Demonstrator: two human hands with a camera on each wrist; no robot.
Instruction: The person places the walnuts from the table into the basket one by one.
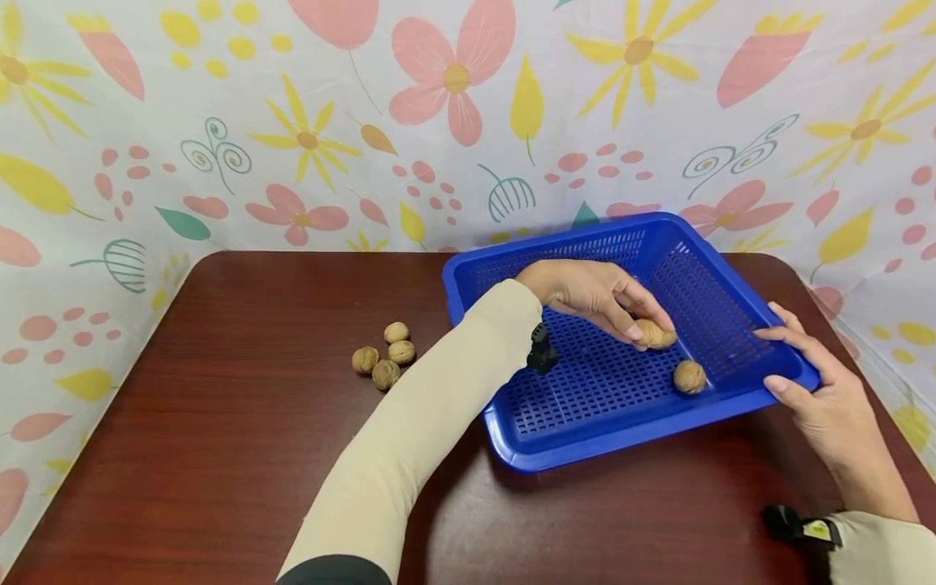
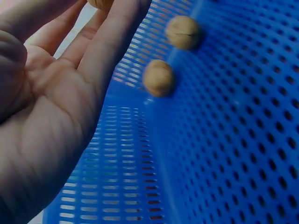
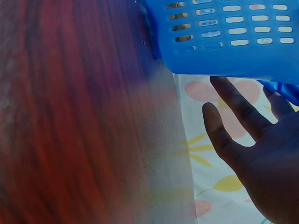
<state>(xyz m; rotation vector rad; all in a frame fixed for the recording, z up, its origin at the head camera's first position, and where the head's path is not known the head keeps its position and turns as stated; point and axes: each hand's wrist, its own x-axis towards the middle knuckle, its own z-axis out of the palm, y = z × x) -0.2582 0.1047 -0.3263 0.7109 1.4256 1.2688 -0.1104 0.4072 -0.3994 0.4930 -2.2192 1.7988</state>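
My left hand (image 1: 595,296) reaches over the blue plastic basket (image 1: 614,451) and pinches a walnut (image 1: 656,335) between thumb and fingertips, low inside it. Just to the right of that walnut, another walnut (image 1: 690,377) lies on the basket floor. From the left wrist, two walnuts (image 2: 183,32) rest along the basket's inner edge, and part of the held walnut (image 2: 100,3) shows at the top. My right hand (image 1: 834,402) grips the basket's right corner by the rim. In the right wrist view, this hand's fingers (image 3: 238,109) touch the rim; that side of the basket appears raised off the table.
Several walnuts (image 1: 386,374) sit in a cluster on the brown table (image 1: 219,422), left of the basket and beside my left forearm. A patterned cloth (image 1: 468,187) hangs behind the table's back edge.
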